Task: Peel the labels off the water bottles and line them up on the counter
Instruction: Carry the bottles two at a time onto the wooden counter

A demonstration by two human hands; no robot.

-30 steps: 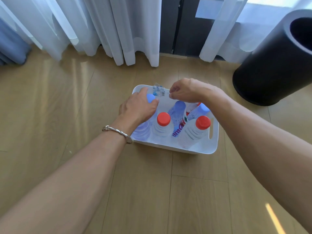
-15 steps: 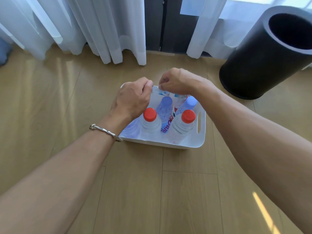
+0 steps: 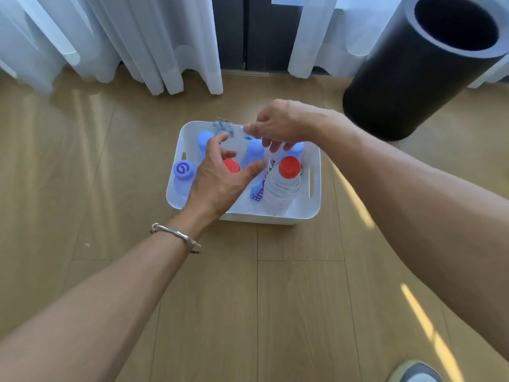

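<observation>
A white plastic tub with slot handles (image 3: 314,208) sits on a pale wooden plank floor (image 3: 289,299), just above the centre of the frame. It holds upright clear plastic water bottles, some with lilac caps (image 3: 183,172), two with red caps.

My right hand (image 3: 283,124) hovers over the tub's far edge. Its thumb and forefinger pinch a thin, crinkled clear printed label (image 3: 224,126), which sticks out to the left in the air. I cannot tell which bottle it belongs to, or whether it is fully free.

My left hand (image 3: 220,180), a silver bangle (image 3: 173,232) at its wrist, reaches in from the lower left. Its fingers are spread wide and hold nothing, poised over one red cap (image 3: 232,166). The other red-capped bottle (image 3: 285,177) stands at the tub's right side, bare of a label as far as I can see. A bottle beside it shows purple lettering.

A tall black cylinder bin (image 3: 399,86) stands open at the upper right, and white sheer curtains (image 3: 151,37) hang along the top. No counter is in view.

To do this step well, I judge that I should drop the loose label into the black bin. Then I should close my left fingers round a bottle's neck and lift it straight up, so its neighbours do not tip.
</observation>
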